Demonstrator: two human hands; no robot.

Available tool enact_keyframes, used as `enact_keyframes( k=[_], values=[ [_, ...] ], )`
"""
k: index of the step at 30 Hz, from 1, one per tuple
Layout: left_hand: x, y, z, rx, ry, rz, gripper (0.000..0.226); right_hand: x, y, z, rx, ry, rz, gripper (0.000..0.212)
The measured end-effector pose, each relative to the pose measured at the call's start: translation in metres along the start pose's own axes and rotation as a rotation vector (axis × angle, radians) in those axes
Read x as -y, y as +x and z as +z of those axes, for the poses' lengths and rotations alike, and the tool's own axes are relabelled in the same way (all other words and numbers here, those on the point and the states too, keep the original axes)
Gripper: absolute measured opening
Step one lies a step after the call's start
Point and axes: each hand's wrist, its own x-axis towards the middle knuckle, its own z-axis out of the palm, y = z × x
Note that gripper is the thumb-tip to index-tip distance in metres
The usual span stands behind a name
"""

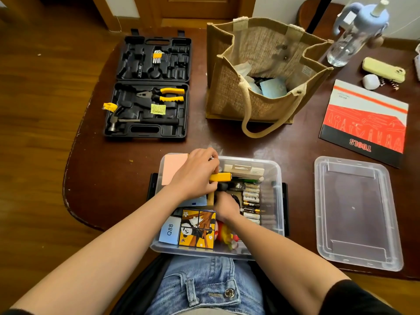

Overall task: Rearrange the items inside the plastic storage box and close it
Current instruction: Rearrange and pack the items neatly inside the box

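While both hands work inside storage box [276, 176], left hand [195, 176] grips yellow tool [220, 177], right hand [225, 206] perhaps clenched, lid [356, 212] beside.

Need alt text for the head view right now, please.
Both hands work inside the open clear storage box: left hand grips a yellow-handled tool, right hand reaches among the contents. The lid lies on the table to its right.

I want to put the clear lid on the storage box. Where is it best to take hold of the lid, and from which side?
Probably by its two short rims, one hand on each. The lid lies flat on the table, hollow side up, right of the storage box, with nothing on it. Its raised rim gives fingers an edge. Come from above; the right hand is nearer.
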Motion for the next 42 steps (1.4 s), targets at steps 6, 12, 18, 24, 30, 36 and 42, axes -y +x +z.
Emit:
enact_keyframes(
  k=[6,12,18,24,30,36,42],
  values=[
    [0.003,-0.002,-0.002,0.019,-0.006,0.000,0.020,0.008,0.008,-0.004,0.194,-0.053,-0.018,0.026],
    [0.007,-0.003,-0.006,0.028,-0.031,0.011,0.016,0.007,0.005,-0.009,0.120,-0.335,-0.044,0.017],
    [0.009,-0.005,-0.007,-0.001,0.018,0.045,0.016,0.013,0.003,-0.022,0.117,-0.697,-0.125,0.021],
    [0.008,-0.006,-0.008,0.008,0.011,0.032,0.016,0.007,0.000,-0.043,0.193,-0.660,-0.165,0.023],
    [0.009,-0.006,-0.007,0.011,-0.005,0.029,0.015,-0.008,-0.026,-0.057,0.246,-0.504,-0.152,0.030],
    [0.009,-0.006,-0.007,0.012,-0.009,0.030,0.015,-0.014,-0.050,-0.044,0.416,-0.292,-0.086,0.077],
    [0.009,-0.006,-0.007,0.019,-0.018,0.032,0.014,-0.010,-0.050,-0.056,0.318,-0.262,-0.053,0.064]
  ],
)
